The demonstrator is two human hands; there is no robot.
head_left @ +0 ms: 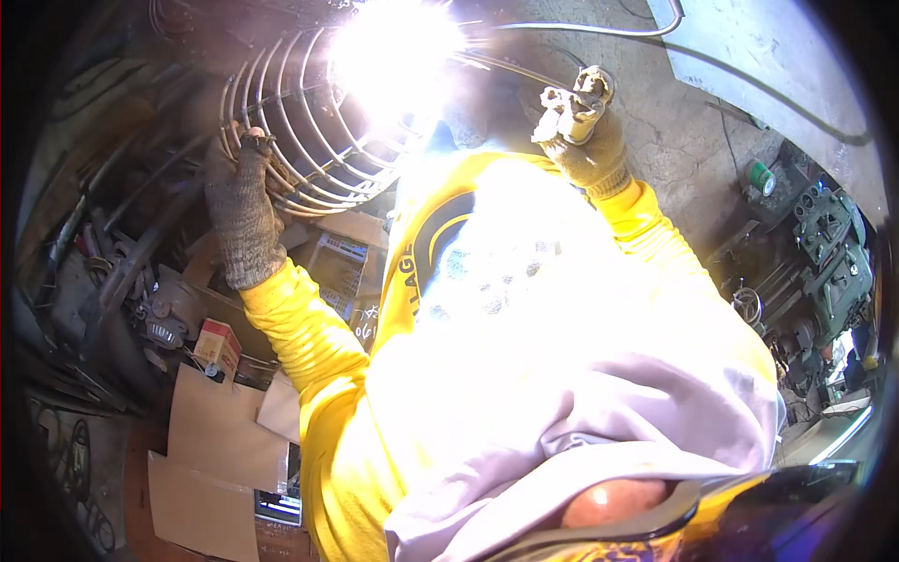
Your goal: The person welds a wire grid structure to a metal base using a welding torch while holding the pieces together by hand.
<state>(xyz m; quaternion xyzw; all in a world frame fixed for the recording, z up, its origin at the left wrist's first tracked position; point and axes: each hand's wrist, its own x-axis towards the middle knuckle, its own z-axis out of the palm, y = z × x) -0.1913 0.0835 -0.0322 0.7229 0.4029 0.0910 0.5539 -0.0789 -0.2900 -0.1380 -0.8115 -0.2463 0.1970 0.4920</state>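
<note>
A round cage of bent metal rings (302, 164) is at the upper left, crossed by thin bars. My left hand (245, 201), in a worn brown knit glove, has its fingers closed round the cage's left rim. My right hand (592, 145), in a similar frayed glove, is closed at the upper right. A thin metal rod (510, 68) runs from its fingers toward a blinding white arc glare (398, 56). That glare hides the rod's far end and the right part of the cage.
Cardboard boxes (215, 426) and a small red-and-white box (217, 347) lie at lower left. Dark metal rods (112, 183) crowd the left edge. A green machine (829, 253) and a green can (760, 177) stand right, near a pale metal sheet (777, 61). A bent rod (599, 31) extends from the glare.
</note>
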